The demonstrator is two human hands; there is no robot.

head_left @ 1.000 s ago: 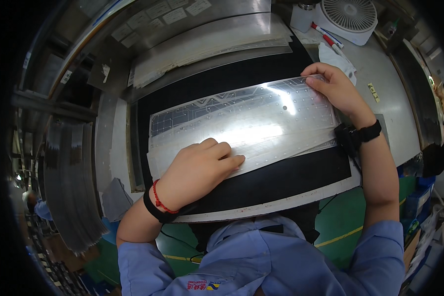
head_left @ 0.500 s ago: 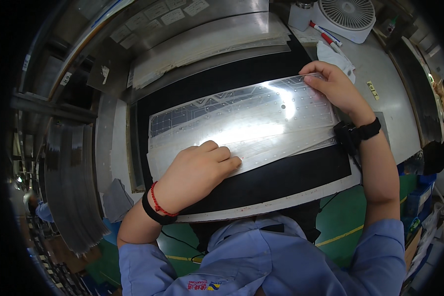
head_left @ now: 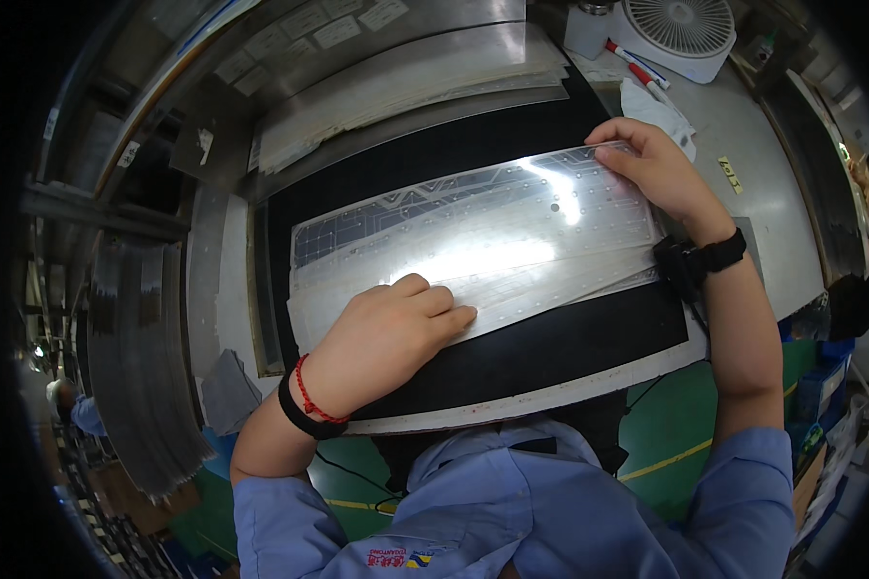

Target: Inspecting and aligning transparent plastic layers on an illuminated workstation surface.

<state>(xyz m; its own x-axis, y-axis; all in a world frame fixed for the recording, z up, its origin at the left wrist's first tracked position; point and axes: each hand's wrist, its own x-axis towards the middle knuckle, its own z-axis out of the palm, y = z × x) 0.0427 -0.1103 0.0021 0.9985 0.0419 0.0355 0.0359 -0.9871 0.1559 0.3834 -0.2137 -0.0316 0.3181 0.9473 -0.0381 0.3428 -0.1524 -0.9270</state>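
A stack of thin clear plastic sheets [head_left: 512, 227] with printed line circuits and small dots lies slightly fanned on a black mat [head_left: 589, 333]. Bright glare covers its middle. My right hand [head_left: 652, 174] pinches the far right corner of the upper sheet between thumb and fingers. Resting on the near left part of the stack, my left hand [head_left: 396, 323] has its fingers curled in by the near edge. Its fingertips are partly hidden, so what they grip does not show.
Behind the mat lies a pile of pale flat sheets [head_left: 406, 92]. A white fan [head_left: 681, 29], red-capped markers [head_left: 647, 79] and a crumpled white cloth [head_left: 657, 111] are at the far right. A grey cloth [head_left: 230, 391] lies at the left; hanging grey sheets [head_left: 150, 357] stand beyond.
My left hand's fingertips have shifted very slightly to the right. My right hand and the sheets look the same.
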